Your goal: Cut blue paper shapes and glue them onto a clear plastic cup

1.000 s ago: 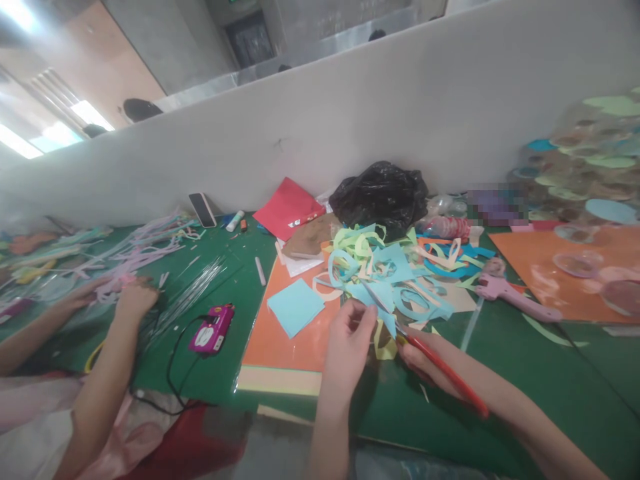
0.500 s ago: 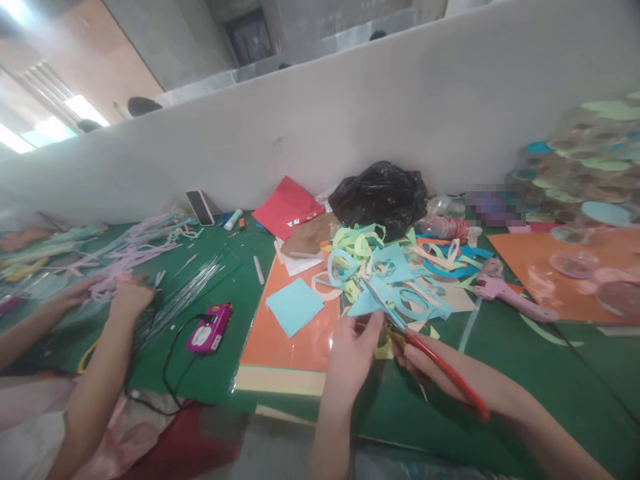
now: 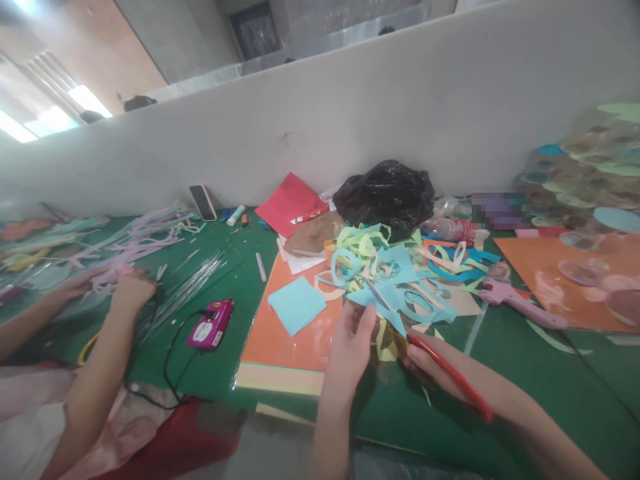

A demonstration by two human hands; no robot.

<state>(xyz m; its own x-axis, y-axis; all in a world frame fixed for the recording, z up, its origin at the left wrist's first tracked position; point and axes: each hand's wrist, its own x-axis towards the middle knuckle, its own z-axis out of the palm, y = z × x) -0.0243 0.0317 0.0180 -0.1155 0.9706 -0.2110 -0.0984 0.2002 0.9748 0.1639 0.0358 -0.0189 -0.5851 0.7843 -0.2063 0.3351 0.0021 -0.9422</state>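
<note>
My left hand (image 3: 350,347) pinches a piece of light blue paper (image 3: 373,298) at the near edge of a heap of paper scraps (image 3: 395,270). My right hand (image 3: 425,365) grips red-handled scissors (image 3: 450,377), whose blades point up into the blue paper. Both hands hover over the green mat (image 3: 500,380), just right of an orange sheet (image 3: 295,333) with a blue square of paper (image 3: 296,304) on it.
A co-worker's arms (image 3: 100,347) work on pink strips at the left. A magenta device with a black cord (image 3: 210,325), a pink glue gun (image 3: 520,303), a black plastic bag (image 3: 385,193), a phone (image 3: 203,202) and a white partition wall (image 3: 350,113) surround the heap.
My left hand has shifted the blue paper slightly while the scissors stay at its edge. The co-worker's hands have barely moved.
</note>
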